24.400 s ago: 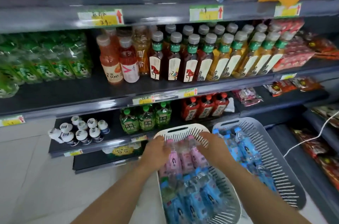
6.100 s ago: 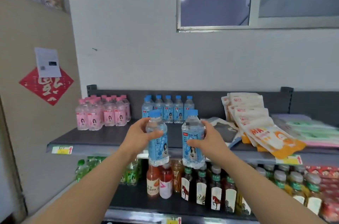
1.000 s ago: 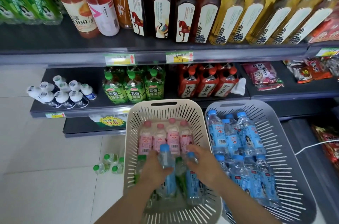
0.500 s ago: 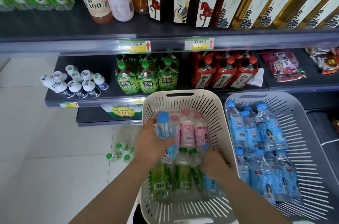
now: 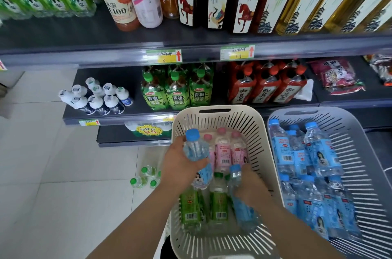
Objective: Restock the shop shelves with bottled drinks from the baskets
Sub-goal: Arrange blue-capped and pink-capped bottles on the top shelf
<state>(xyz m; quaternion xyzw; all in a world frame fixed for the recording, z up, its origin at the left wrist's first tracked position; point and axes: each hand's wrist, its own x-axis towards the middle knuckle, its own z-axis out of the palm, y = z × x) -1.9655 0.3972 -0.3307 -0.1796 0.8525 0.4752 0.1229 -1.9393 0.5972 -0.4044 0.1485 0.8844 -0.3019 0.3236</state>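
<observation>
We have both hands down in the cream basket [image 5: 253, 131], which stands on the floor in front of the shelves [image 5: 84, 55], with the grey basket [image 5: 350, 131] of blue-capped water just to its right.

Our left hand [image 5: 180, 162] is wrapped round the shoulder of one water bottle [image 5: 195, 149] and holds it clear of the load. Our right hand [image 5: 251, 186] is curled round a second water bottle [image 5: 244, 214], low among the others. We cannot quite tell whether this one has left the basket floor.

To do the lift well, we should grip each bottle on the firm shoulder rather than the soft, thin middle. The bottles should come straight up and out so they do not drag across the pink bottles [image 5: 222, 151] or the green bottles [image 5: 191, 203] beside them. Once clear of the rim, we should turn each one upright before it goes on a shelf.

The left bottle is tilted, with its cap up and away from us towards the shelves and its base down towards our wrist. The right bottle lies flatter, lengthwise in the basket, with its cap towards the shelves and its base towards us.
</observation>
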